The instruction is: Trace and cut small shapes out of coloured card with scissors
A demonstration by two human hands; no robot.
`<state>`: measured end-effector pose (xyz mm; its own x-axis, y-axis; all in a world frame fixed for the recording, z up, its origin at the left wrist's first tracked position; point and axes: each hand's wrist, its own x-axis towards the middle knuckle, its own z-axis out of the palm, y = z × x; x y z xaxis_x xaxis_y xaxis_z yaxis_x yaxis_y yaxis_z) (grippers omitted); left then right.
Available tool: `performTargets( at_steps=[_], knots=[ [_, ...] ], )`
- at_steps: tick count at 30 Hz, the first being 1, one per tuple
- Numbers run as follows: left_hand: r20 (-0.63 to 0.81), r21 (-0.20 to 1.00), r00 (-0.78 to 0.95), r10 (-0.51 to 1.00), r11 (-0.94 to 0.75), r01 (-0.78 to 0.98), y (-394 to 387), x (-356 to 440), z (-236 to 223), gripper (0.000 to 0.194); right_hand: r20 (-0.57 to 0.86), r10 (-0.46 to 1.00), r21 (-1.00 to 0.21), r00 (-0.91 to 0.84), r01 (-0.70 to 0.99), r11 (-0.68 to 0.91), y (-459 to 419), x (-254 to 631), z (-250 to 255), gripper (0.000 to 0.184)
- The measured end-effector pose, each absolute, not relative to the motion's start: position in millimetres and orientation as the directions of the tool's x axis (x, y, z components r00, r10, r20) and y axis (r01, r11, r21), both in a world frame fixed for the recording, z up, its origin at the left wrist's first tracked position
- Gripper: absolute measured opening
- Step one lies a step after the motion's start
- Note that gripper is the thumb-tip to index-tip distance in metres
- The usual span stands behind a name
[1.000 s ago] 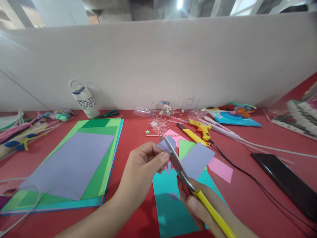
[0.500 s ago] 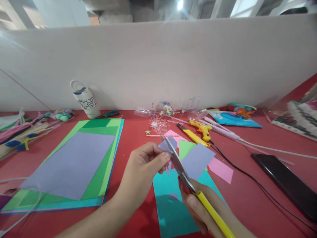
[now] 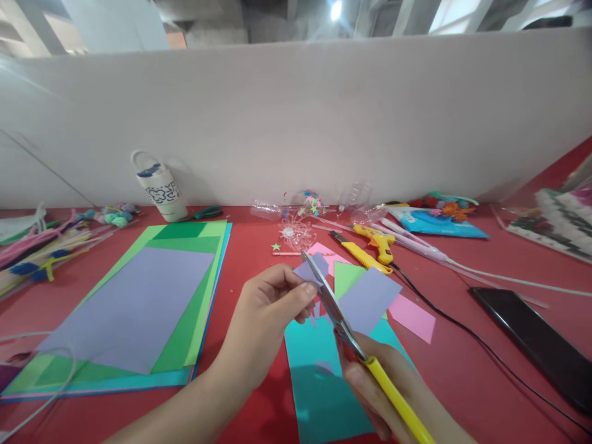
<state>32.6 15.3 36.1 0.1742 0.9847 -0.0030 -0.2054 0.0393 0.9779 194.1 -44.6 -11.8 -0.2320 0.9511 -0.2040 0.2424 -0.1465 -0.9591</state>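
Observation:
My left hand (image 3: 272, 308) pinches a small piece of purple paper (image 3: 305, 271) between thumb and fingers. Yellow-handled scissors (image 3: 335, 311) are gripped in my right hand (image 3: 374, 382), with their blades at the purple piece, nearly closed across it. Below my hands lies a turquoise sheet (image 3: 324, 401) with a small purple scrap (image 3: 324, 367) on it. Past the blades rest a larger purple rectangle (image 3: 372, 299), a light green sheet (image 3: 346, 276) and a pink piece (image 3: 414, 317). Part of the right hand's grip is hidden behind the scissor handle.
At left lies a stack of coloured sheets (image 3: 139, 308), with a white tumbler (image 3: 161, 191) behind it. To the right are a yellow cutter knife (image 3: 363, 256), a yellow glue gun (image 3: 377, 240) with a black cord, and a black phone (image 3: 531, 339). Pipe cleaners (image 3: 41, 253) sit far left.
The scissor blades have closed slightly on the purple piece, and their tips shift a little to the left. Both hands stay almost where they were.

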Motion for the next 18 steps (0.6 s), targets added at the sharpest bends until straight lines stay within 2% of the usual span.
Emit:
performTargets(
  at_steps=[6, 8, 11, 13, 18],
  knots=[
    [0.004, 0.981, 0.207, 0.978, 0.036, -0.191, 17.1, 28.9, 38.7, 0.015, -0.188, 0.972, -0.966, -0.142, 0.204, -0.157, -46.6, 191.2, -6.1, 0.056],
    [-0.032, 0.991, 0.292, 0.956, 0.068, -0.114, 16.7, 29.6, 38.0, 0.015, -0.175, 0.977, -0.97, -0.124, 0.194, -0.15, -43.3, 194.4, -6.4, 0.055],
    [-0.157, 0.988, 0.488, 0.859, 0.127, 0.093, 14.4, 33.7, 33.0, 0.013, -0.133, 0.986, -0.979, -0.097, 0.169, -0.115, -36.2, 201.9, -7.3, 0.046],
    [-0.21, 0.972, 0.568, 0.796, 0.107, 0.209, 12.1, 36.8, 28.4, 0.011, -0.117, 0.989, -0.986, -0.093, 0.127, -0.105, -32.2, 206.4, -6.9, 0.041],
    [-0.201, 0.955, 0.636, 0.745, 0.003, 0.298, 8.7, 38.3, 24.1, 0.009, -0.173, 0.974, -0.982, -0.149, 0.102, -0.159, -29.4, 209.0, -2.4, 0.029]
  ],
)
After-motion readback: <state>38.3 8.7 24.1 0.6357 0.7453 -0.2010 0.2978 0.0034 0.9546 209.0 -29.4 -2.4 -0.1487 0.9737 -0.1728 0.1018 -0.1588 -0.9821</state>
